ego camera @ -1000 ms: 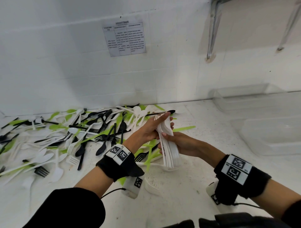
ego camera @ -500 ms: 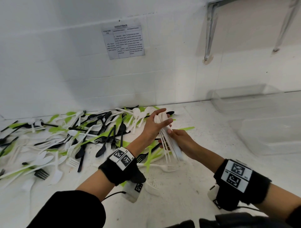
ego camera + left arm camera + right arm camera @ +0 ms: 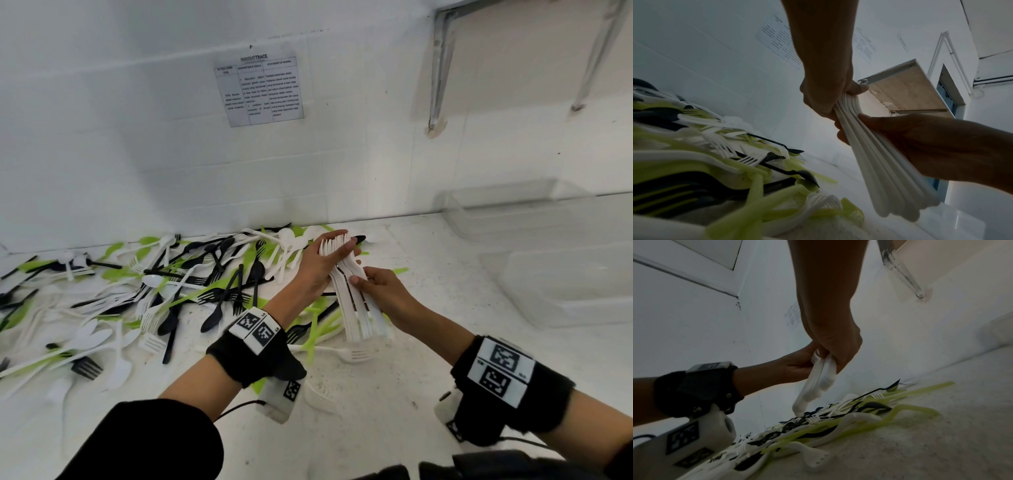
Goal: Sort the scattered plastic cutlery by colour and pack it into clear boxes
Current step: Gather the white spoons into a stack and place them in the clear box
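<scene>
A stacked bundle of white plastic cutlery [image 3: 352, 301] is held above the counter between both hands. My left hand [image 3: 327, 260] wraps its fingers round the bundle's far end; the left wrist view shows that grip [image 3: 830, 100] on the bundle [image 3: 885, 170]. My right hand [image 3: 380, 287] grips the bundle's middle from the right, thumb on top. In the right wrist view the bundle [image 3: 818, 379] hangs down from both hands. A scattered heap of white, black and lime green cutlery [image 3: 164, 287] lies on the counter at left.
Two clear plastic boxes stand at the right: a near one [image 3: 568, 284] and one behind it against the wall [image 3: 507, 212]. A white fork [image 3: 352, 353] lies under the bundle. The white wall [image 3: 171, 154] bears a paper sheet [image 3: 260, 90].
Both hands have shifted along the white bundle: the left hand now closes over its far end, the right thumb has come onto its middle. The bundle stays above the same spot.
</scene>
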`<state>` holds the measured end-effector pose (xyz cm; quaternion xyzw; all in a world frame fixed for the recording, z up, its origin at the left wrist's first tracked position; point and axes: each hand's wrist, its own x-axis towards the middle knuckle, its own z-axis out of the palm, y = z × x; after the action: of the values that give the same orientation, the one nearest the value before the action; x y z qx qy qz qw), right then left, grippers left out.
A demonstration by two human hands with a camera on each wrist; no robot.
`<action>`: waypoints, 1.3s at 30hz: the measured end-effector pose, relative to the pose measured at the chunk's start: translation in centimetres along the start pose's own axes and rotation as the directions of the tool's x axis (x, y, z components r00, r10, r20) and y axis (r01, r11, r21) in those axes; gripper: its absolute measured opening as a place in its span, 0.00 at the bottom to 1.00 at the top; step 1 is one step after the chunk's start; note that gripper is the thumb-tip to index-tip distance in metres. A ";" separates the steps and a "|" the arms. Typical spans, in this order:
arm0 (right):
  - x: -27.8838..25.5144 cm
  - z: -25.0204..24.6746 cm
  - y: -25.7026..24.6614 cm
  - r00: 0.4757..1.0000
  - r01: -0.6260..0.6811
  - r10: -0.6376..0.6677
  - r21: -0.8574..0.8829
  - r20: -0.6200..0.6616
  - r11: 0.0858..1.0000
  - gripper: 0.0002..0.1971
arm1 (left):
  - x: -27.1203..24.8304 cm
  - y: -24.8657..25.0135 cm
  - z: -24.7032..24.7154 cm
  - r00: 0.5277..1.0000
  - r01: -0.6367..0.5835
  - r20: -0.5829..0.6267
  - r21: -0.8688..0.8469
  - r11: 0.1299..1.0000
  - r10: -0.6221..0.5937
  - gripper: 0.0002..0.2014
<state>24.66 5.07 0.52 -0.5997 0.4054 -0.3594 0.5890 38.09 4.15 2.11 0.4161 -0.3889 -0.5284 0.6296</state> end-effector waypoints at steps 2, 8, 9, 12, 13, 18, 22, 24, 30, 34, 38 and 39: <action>0.0 -0.1 0.0 1.000 0.001 -0.001 -0.011 0.027 1.000 0.09 | 0.0 0.1 -0.2 1.000 -0.014 0.012 -0.014 1.000 0.015 0.09; -0.6 0.5 0.1 0.986 0.002 0.008 -0.062 0.167 0.998 0.12 | -0.3 0.4 0.5 0.999 0.023 -0.031 -0.118 0.993 -0.027 0.07; -0.8 0.6 0.0 0.983 -0.007 0.013 -0.038 0.184 0.999 0.12 | -0.2 0.3 0.6 0.999 0.021 -0.033 -0.128 0.992 -0.025 0.08; -1.1 0.8 -0.1 0.977 -0.020 0.019 0.005 0.210 1.000 0.13 | -0.2 0.1 0.7 0.998 0.009 -0.063 -0.099 0.995 -0.015 0.08; -1.3 0.8 -0.2 0.977 -0.026 0.023 0.013 0.212 1.000 0.12 | -0.3 0.0 0.7 0.997 0.014 -0.069 -0.066 0.998 -0.018 0.07; -1.0 0.9 0.3 0.992 -0.069 0.070 -0.016 0.101 0.997 0.05 | -0.5 0.2 0.7 0.992 0.114 -0.082 0.227 0.967 -0.098 0.05; -0.8 0.5 0.4 0.998 -0.040 0.046 -0.113 0.049 0.993 0.04 | -0.4 0.1 0.1 0.994 0.091 -0.095 0.432 0.897 -0.055 0.17; -0.9 0.4 0.3 0.997 -0.028 0.039 -0.168 0.067 0.985 0.06 | -0.6 0.2 0.0 0.995 0.075 -0.095 0.470 0.880 -0.034 0.18; -1.2 -0.1 -0.6 0.990 -0.093 0.100 -0.072 0.100 0.993 0.13 | -0.5 1.0 -0.4 0.995 0.083 -0.088 0.377 0.922 -0.054 0.14; -2.0 -1.9 -1.1 0.981 -0.149 0.145 0.022 0.128 0.989 0.10 | -0.5 1.0 0.0 0.998 0.054 -0.044 0.359 0.932 -0.041 0.22; -2.9 -3.7 -0.8 0.990 -0.138 0.138 0.008 0.020 0.990 0.05 | -0.5 1.0 1.4 0.997 0.021 0.057 0.411 0.911 -0.049 0.11; -3.2 -4.2 -0.8 0.991 -0.129 0.129 0.004 -0.016 0.992 0.04 | -0.4 0.9 1.9 0.995 0.019 0.078 0.410 0.912 -0.056 0.11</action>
<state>19.57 6.23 1.64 -0.5682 0.4476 -0.3260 0.6087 36.61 4.43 3.61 0.5223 -0.5100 -0.4653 0.5006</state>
